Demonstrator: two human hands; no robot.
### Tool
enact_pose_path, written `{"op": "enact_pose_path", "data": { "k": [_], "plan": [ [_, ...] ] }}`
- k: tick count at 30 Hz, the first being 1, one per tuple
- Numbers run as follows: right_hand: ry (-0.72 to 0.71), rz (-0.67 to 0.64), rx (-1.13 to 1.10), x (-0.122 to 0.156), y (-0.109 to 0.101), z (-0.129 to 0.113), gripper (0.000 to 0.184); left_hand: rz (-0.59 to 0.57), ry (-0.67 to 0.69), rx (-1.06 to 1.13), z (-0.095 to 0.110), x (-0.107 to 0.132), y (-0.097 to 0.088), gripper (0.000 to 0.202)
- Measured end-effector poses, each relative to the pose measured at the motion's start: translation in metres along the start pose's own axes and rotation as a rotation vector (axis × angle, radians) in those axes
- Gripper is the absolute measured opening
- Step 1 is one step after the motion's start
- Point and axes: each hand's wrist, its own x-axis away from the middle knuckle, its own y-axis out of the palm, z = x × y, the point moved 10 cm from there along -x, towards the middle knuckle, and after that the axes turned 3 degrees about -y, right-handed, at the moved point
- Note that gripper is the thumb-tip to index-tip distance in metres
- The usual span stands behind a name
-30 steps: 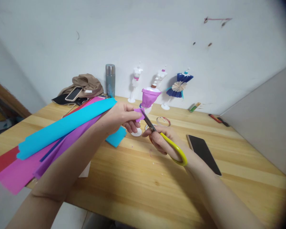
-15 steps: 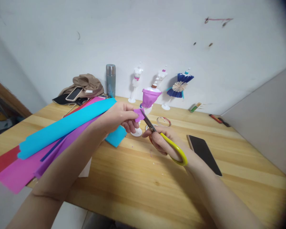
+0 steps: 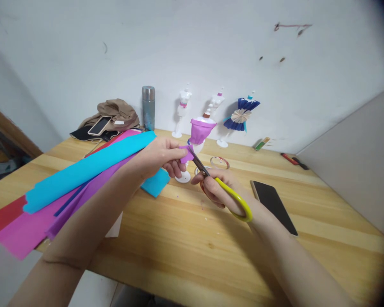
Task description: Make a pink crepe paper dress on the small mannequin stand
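My left hand (image 3: 166, 157) pinches a small piece of purple paper (image 3: 187, 155) between thumb and fingers. Scissors with yellow handles (image 3: 232, 194) are gripped in my right hand (image 3: 222, 187), their dark blades touching the edge of the purple piece. Just behind the blades stands a small white mannequin with a purple paper top (image 3: 202, 131), its round base (image 3: 182, 177) partly below my left fingers. A folded blue paper (image 3: 156, 183) lies on the table under my left wrist.
Long crepe paper strips (image 3: 83, 170) in several colours lie at the left. Further mannequins, one in a navy paper dress (image 3: 242, 114), stand by the wall near a thermos (image 3: 149, 108). A phone (image 3: 273, 207) lies right, a tape roll (image 3: 220, 162) mid-table, and brown cloth (image 3: 118, 113) back left.
The scissor blades have shifted slightly left against the purple paper piece, over which my left thumb now reaches a little further. Everything else stays in place.
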Motion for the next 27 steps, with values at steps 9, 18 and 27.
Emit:
{"op": "enact_pose_path", "data": {
  "k": [9, 18, 27],
  "plan": [
    [0.016, -0.028, -0.017, -0.0001, 0.0018, 0.0002, 0.065, 0.015, -0.017, -0.060, 0.0057, 0.0041, 0.0004, 0.029],
    [0.047, -0.032, 0.001, -0.0009, 0.0016, -0.0033, 0.060, 0.013, -0.048, -0.049, 0.0066, 0.0055, 0.0016, 0.033],
    [0.063, -0.043, 0.010, -0.0001, 0.0030, -0.0008, 0.063, -0.010, -0.036, -0.038, 0.0043, 0.0043, -0.0010, 0.034]
  ]
}}
